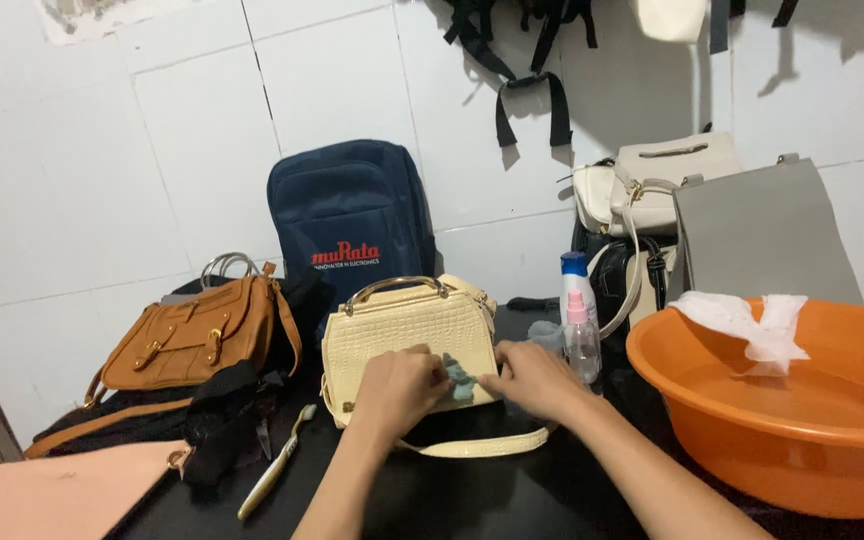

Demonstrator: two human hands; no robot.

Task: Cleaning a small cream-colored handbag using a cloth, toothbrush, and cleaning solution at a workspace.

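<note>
Both hands meet on the front of a cream handbag [407,340] that stands upright on the dark table [492,495], its long axis running left to right across the view. The left hand [399,388] lies with fingers curled against the bag's lower front face, and the right hand [535,379] comes in from the other side; between their fingertips sits a small grey-blue cloth [460,379], pinched against the textured panel. Both hands look closed on that cloth, the left more fully, though the exact grip of the right hand's fingers is partly hidden. Neither hand is clearly nearer: the cloth is right at both.

Just below the hands the bag's loose cream strap [482,445] loops on the table, and the bare table surface in front of it gives open room toward the person. Left of the left hand, a pale toothbrush [277,463] lies at a slant, with a black cloth [224,420] beside it and a pink bag [52,495] at the near left corner. Right of the right hand, just beside it, stand a clear spray bottle [582,335] and a white bottle with a blue cap [576,285], so that side is tight. Beyond them is an orange basin [782,450] holding water, a white rag [752,322] draped over its rim.

Farther back, past the hands, a tan satchel [192,340] rests to the left, a navy backpack [352,225] leans on the white wall [102,150], and a grey bag [762,235] and a beige bag [652,180] stand to the right.
</note>
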